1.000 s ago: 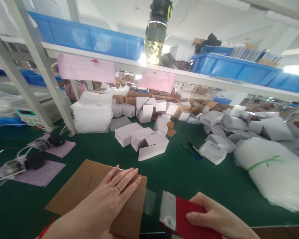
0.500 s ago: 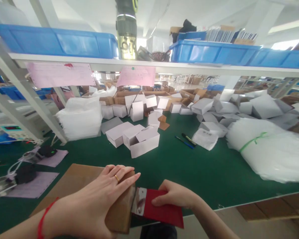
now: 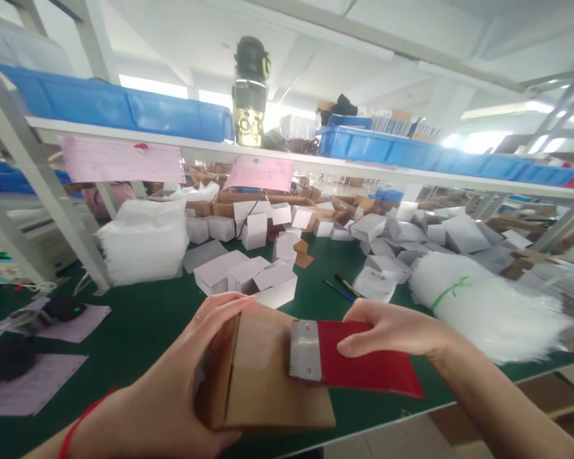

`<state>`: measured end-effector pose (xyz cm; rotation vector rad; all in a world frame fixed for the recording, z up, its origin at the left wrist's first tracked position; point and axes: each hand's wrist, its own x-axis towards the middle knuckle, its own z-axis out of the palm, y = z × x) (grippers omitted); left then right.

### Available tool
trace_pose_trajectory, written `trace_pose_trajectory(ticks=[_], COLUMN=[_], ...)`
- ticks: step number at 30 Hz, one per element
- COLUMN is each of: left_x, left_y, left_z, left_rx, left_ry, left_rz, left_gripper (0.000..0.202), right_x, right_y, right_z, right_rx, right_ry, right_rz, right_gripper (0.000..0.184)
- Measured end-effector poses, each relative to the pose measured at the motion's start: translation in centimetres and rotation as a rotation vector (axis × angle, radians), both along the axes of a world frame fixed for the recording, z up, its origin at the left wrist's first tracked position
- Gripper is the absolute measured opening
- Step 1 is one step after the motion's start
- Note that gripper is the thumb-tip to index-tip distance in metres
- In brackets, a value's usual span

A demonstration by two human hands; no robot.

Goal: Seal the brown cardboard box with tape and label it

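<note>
My left hand (image 3: 172,389) is wrapped around the left side of a brown cardboard box (image 3: 268,376), holding it tilted up off the green table (image 3: 138,319). My right hand (image 3: 392,328) grips a red tape dispenser (image 3: 363,363). Its metal toothed blade (image 3: 305,350) lies against the box's upper face. A ring shows on a left finger and a red string on that wrist.
Several small white boxes (image 3: 242,277) lie scattered behind, with stacks of white bags (image 3: 143,239) at the left and a bundle of clear bags (image 3: 483,306) at the right. Two pens (image 3: 344,288) lie mid-table. A shelf (image 3: 287,162) with blue bins (image 3: 124,108) and a bottle (image 3: 249,92) runs overhead.
The box lay flat under my left palm; my left hand has now lifted and tilted it. My right hand brought the tape dispenser from the box's right end onto its face.
</note>
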<state>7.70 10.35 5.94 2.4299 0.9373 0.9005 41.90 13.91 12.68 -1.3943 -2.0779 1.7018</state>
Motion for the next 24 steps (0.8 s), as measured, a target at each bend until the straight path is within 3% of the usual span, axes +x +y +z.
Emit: trace_pose_trajectory(ticks=[4,12,14,17,21,24], left_x=[-3.4,-12.0,-12.9,-12.2,-10.2,-9.6], left_y=[-1.0,-3.8,-4.5,-5.1,-4.7,-4.1], left_z=[-2.0,-6.4,-6.3,-4.8,-2.4,-2.2], left_rx=[0.031,-0.097,-0.116,-0.174,-0.239,-0.226], left_ry=[-0.069,-0.073,-0.044,0.077,0.197,0.134], left_rz=[0.066,0.215,0.253,0.359,0.380,0.315], left_gripper=[0.119,0.117,0.121,0.132,0.127,0.112], right_x=[-3.9,-15.7,-18.0,-19.4,-18.6,-17.4], right_y=[0.8,4.1,5.2,6.6,7.0,6.9], right_z=[3.3,5.6,5.8,5.8,5.3,5.5], right_rx=[-0.011,0.042,-0.081,-0.266,-0.262,-0.254], right_ry=[-0.081,-0.309,-0.332,-0.338,-0.340,-0.329], right_rz=[0.135,0.262,0.316,0.341,0.274,0.273], right_gripper=[0.050,0.033,0.028,0.026,0.032,0.044])
